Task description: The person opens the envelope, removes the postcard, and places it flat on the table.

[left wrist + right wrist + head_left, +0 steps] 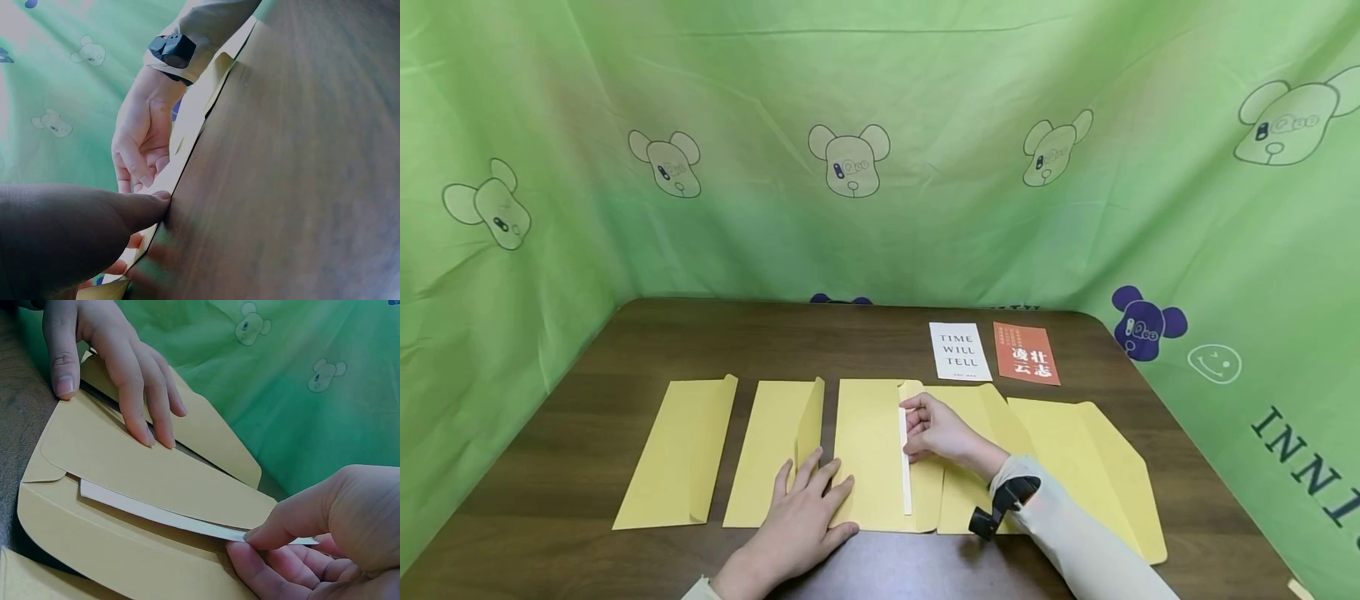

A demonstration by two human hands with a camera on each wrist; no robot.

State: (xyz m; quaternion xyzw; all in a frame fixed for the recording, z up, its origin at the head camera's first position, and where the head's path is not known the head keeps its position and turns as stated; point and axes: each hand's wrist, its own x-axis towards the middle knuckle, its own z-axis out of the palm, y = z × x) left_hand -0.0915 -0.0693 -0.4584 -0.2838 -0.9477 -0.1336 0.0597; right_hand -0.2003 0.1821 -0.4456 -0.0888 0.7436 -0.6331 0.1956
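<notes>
Head cam: right hand (936,429) pinches the white card (906,487) poking from a yellow envelope (868,442), lower centre; left hand (801,518) has fingers spread. Left wrist: thumb (144,209) touches envelope edge. Right wrist: card looks light, stiffish, creasable; pinch long edge.

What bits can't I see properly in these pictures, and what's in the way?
White paper, right wrist view: the middle envelope covers any part tucked inside.
Leftmost envelope, head view: its folded flap hides whether anything is inside.
Card saying TIME WILL TELL, head view: bottom print too small.
Left hand, left wrist view: its thumb side hides most fingers.
Right sleeve, head view: cut off by bottom edge.
</notes>
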